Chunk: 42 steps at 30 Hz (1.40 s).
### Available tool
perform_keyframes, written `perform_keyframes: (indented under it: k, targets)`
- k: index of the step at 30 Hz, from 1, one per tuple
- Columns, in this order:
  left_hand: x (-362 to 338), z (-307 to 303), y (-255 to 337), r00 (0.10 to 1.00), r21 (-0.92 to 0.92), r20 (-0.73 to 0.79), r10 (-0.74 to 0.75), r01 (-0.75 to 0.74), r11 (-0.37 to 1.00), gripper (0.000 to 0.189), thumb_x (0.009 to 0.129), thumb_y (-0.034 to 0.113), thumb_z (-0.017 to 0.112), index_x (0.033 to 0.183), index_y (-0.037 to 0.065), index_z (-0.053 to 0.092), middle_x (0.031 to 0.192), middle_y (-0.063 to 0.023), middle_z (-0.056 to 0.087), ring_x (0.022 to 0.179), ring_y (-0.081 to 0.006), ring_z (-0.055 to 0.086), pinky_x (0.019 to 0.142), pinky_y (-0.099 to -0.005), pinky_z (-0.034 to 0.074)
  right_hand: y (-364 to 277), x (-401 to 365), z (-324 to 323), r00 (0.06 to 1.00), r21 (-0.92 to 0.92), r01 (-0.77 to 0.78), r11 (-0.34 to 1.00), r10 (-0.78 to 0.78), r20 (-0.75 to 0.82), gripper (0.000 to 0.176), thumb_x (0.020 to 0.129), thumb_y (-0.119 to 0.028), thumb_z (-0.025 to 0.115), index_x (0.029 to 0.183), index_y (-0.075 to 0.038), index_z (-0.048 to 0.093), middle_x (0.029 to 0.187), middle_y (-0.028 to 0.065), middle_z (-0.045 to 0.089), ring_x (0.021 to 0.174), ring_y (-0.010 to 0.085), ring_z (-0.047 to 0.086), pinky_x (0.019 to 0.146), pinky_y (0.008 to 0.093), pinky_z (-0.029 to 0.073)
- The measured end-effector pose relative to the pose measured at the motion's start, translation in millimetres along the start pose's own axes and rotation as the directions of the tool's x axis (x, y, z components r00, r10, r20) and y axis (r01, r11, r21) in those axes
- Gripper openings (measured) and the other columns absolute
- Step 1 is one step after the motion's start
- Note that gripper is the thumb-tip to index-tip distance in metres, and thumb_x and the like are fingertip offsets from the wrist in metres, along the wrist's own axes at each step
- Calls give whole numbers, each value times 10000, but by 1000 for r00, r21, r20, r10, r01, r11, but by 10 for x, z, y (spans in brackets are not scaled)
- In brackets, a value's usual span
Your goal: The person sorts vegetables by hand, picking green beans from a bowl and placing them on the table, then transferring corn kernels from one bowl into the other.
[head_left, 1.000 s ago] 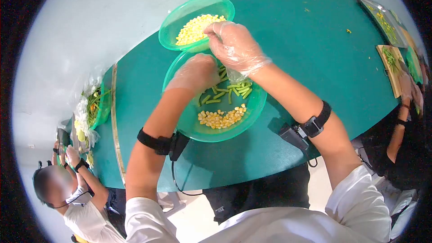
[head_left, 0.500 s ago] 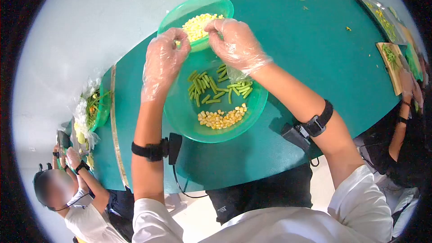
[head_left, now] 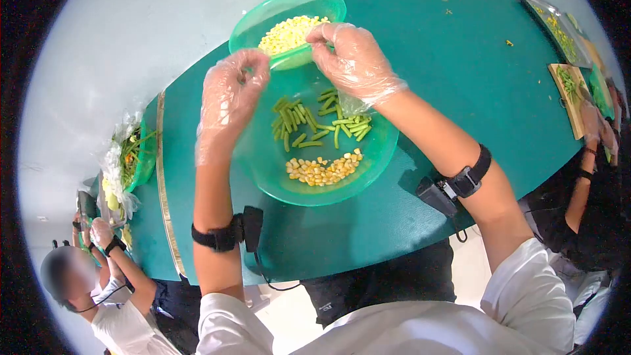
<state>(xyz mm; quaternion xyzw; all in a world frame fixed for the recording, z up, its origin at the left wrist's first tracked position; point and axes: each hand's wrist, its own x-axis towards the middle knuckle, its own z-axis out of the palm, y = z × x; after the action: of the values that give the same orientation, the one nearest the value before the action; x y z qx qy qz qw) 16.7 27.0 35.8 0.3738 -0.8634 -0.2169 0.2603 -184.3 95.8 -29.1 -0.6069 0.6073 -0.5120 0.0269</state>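
A large green bowl [head_left: 315,196] holds cut green beans [head_left: 293,118] and yellow corn kernels [head_left: 323,171]. Behind it, a second green bowl [head_left: 253,23], tilted toward me, contains pale corn kernels [head_left: 289,34]. Both my hands wear clear plastic gloves. My left hand [head_left: 233,95], fingers curled together, is at the left end of the second bowl's near rim; whether it grips anything is unclear. On the right, my right hand [head_left: 350,59] pinches near that same rim, its fingertips close to the pale kernels. What lies between its fingertips is too small to tell.
At the left are a green basket of vegetables [head_left: 146,158] with plastic wrap and a person [head_left: 125,315] in white. A tray of greens [head_left: 559,29], a wooden board [head_left: 570,108] and another person's hands [head_left: 595,125] are at the far right of the green table [head_left: 460,59].
My left hand has moved slightly left and down, away from the pale kernels. The right hand has shifted slightly right. More of the pale kernels now shows between them.
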Motion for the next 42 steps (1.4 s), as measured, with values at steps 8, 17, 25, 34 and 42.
perform_keyframes:
  k: [8, 17, 25, 34, 42]
  targets:
    - [-324, 239, 74, 875, 26, 457, 158, -190, 981, 180, 877, 168, 682, 904, -10, 688, 762, -169, 664, 670, -215, 618, 688, -383, 513, -52, -19, -33, 1000, -29, 26, 999, -25, 14, 209, 904, -147, 609, 1047, -40, 718, 991, 225, 707, 923, 404, 685, 817, 453, 542]
    - [-352, 358, -77, 850, -193, 479, 220, -142, 971, 226, 897, 200, 686, 825, -9, 640, 652, -108, 576, 602, -157, 493, 599, -376, 457, -246, -41, -70, 969, -374, 115, 920, -21, 245, 196, 929, -225, 618, 948, -58, 719, 860, 203, 679, 828, 412, 661, 744, 496, 525]
    - [-376, 363, -34, 893, -214, 361, 268, -200, 956, 214, 906, 201, 683, 918, -13, 693, 715, -153, 654, 626, -218, 569, 638, -374, 497, -70, 8, -38, 971, -302, 226, 926, -189, 148, 189, 879, -177, 603, 979, -52, 705, 995, 224, 678, 818, 425, 675, 745, 531, 547]
    - [-358, 179, -125, 878, -261, 386, 282, -189, 947, 198, 890, 186, 689, 957, -1, 702, 764, -149, 669, 676, -210, 597, 696, -349, 513, -145, -94, -1, 888, -461, 356, 813, -141, 438, 513, 888, -90, 569, 1399, -54, 537, 1379, 269, 561, 940, 462, 687, 857, 519, 569]
    - [-510, -168, 12, 803, 50, 586, 109, -170, 984, 270, 817, 167, 746, 1055, 46, 708, 886, -133, 689, 840, -263, 666, 779, -381, 527, -170, -89, -25, 871, -338, 291, 895, -101, 480, 560, 911, -99, 613, 1456, -73, 486, 1463, 315, 457, 1010, 484, 652, 946, 509, 532]
